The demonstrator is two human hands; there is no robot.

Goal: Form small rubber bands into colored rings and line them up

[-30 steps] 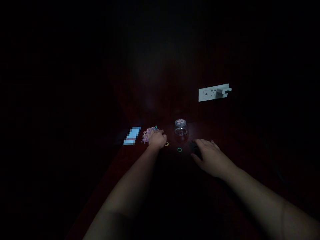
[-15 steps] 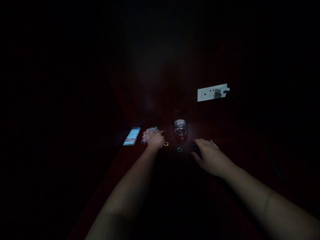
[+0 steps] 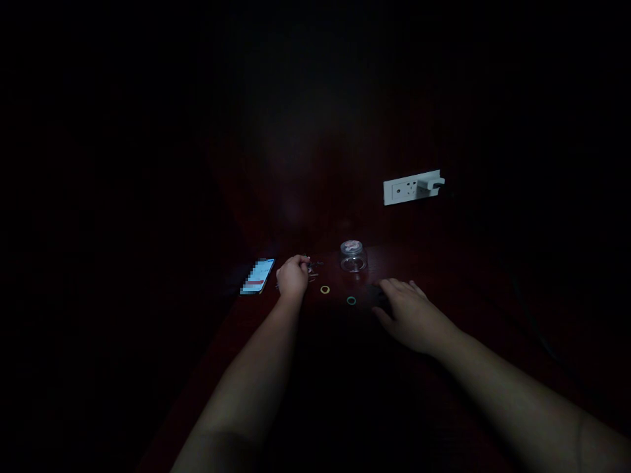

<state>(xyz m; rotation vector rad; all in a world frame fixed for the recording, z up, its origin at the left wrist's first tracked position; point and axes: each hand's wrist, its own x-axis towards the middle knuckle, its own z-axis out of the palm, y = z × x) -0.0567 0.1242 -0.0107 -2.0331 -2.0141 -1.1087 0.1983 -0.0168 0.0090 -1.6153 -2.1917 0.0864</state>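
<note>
So the small hair-tie stuff was all bunched up at the left hand (image 3: 292, 279) on the table (image 3: 384, 259), and that was where things had just changed. Half a second earlier a pastel heap of bands poked out past the fingers; now that colour didn't show, and the hand had shifted a touch left, curled over the spot. What did show was some small dark bits (image 3: 315, 264) just beside the fingertips. My guess is the bands were under or inside the hand, so sorting that side looked well under way. The left grip was half closed, but I honestly couldn't tell if it had hold of anything.

Next to that lay a yellow ring (image 3: 325, 290) and a green ring (image 3: 351, 301), apart from each other, both untouched. Behind them stood a clear jar (image 3: 353, 261), upright, lid (image 3: 351, 246) on. The phone (image 3: 259, 276) lay left of the left hand.

The right hand (image 3: 409, 312) was loosely arched, thumb away from the fingers, by something dark, too murky to name.
</note>
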